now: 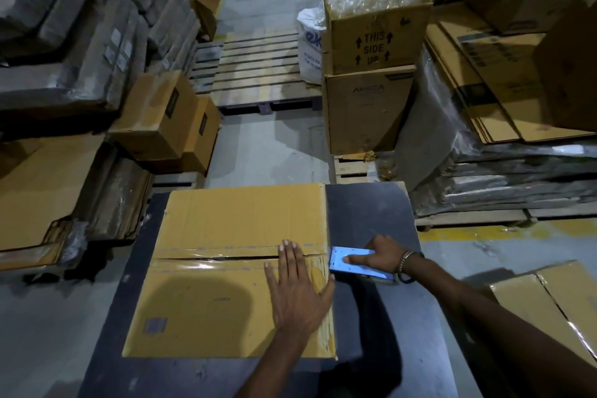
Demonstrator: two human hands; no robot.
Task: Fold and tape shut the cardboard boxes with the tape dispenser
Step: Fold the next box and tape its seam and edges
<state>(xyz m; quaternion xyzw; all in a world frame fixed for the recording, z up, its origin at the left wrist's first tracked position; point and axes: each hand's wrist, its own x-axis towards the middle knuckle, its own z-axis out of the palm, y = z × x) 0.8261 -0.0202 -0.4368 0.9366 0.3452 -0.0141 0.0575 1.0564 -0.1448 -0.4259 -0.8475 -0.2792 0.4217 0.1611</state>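
A brown cardboard box (226, 220) lies on a dark table (365, 213), its two top flaps folded down and meeting at a seam across the middle. My left hand (297, 287) presses flat on the near flap by the box's right edge, fingers straight across the seam. My right hand (381, 255) grips a blue tape dispenser (350, 263), whose front end sits against the box's right edge at the seam. Shiny clear tape shows along the seam near the right end.
Another taped box (546, 310) sits at the right. Beyond the table stand stacked boxes (371, 81), one filled with clear plastic, a wooden pallet (258, 71), flat cardboard piles (494, 81) at the right and wrapped stacks (80, 42) at the left.
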